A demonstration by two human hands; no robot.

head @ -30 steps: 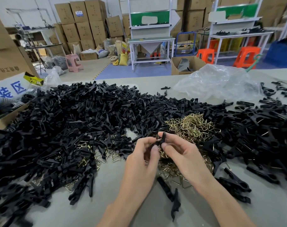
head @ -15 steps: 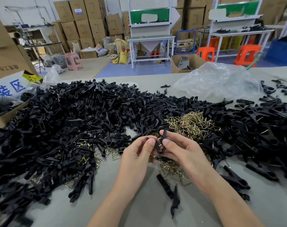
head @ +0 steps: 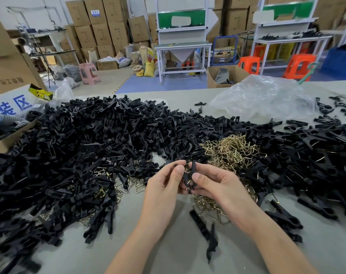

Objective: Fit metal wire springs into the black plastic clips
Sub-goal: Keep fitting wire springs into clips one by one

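A big heap of clips lies on the left part of the table. A smaller heap of clips lies on the right. Between them sits a pile of wire springs. Behind the springs, farther back, lies a plastic bag. A box stands at the left edge. In front of the springs, the left hand and right hand hold a clip between them. Two loose clip parts lie nearer, between the arms.
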